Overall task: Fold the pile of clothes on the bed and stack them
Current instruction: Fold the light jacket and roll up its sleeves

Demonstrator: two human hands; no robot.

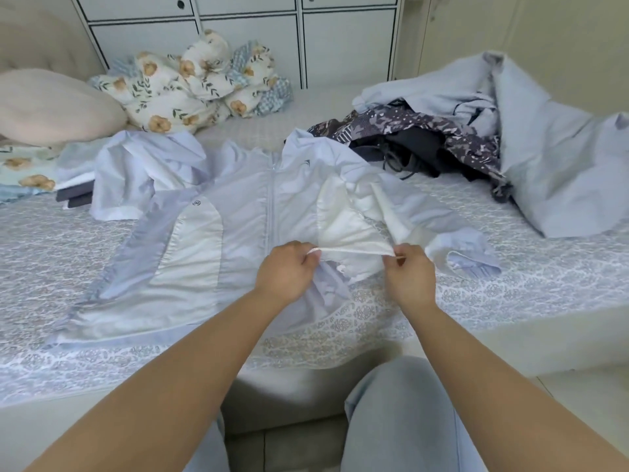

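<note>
Both hands pinch one white edge on the jacket (238, 212): left hand (287, 269) and right hand (406, 272), fingers curled on it, the edge pulled taut between them. Jacket lies front-up on the bed (51, 253), zip running away from the person, so its long axis points straight ahead. Gripped flap sits on the right half, right sleeve (466, 252) just beyond the right hand. Likely move: fold that side in toward the zip. Unfolded pile (425, 137) waits far right.

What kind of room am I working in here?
Most likely a bedroom: a bed with a patterned cover, a pillow by the headboard, and white cabinet doors behind.
</note>
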